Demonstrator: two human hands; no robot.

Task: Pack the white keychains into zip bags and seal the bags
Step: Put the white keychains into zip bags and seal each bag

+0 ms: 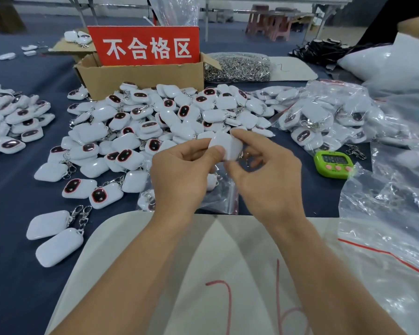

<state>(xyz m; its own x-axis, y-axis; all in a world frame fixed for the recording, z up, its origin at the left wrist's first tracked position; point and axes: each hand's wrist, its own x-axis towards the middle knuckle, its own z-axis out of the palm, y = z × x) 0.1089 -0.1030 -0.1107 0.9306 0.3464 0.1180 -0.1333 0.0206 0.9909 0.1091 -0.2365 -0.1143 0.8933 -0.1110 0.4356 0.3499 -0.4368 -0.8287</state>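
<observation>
Fingers of left hand and right hand pinch a keychain mid-bagging, which likely next needs the bag mouth opened.

white keychains, green timer, red sign

So the keychains are lying heaped on the worktop, box sitting right behind them, timer sitting off to the right, zip bags lying beside it.
</observation>
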